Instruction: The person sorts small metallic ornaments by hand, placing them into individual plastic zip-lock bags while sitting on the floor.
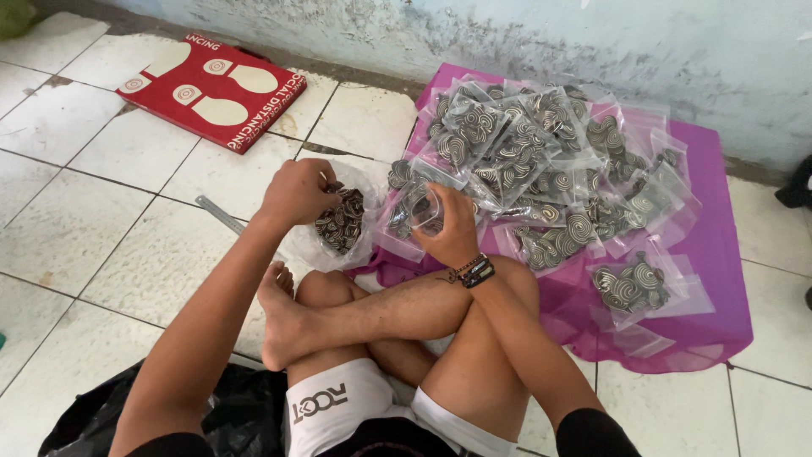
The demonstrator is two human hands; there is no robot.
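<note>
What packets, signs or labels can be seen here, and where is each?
Red floor sign: flat square, upper left on tiles, white footprint shapes.
Clear packets: heaped on purple cloth, holding spiral metal pieces.
Small clear bag: in right hand.
Open bag: under left hand.

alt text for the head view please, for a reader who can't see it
A person sits cross-legged on a white tiled floor, left hand in a clear plastic bag of spiral metal pieces, right hand holding a small clear pouch; filled pouches cover a purple cloth.

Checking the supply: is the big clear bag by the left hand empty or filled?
Partly filled: the big clear bag shows a dark heap of spiral metal pieces, with the left hand at its mouth.
</note>
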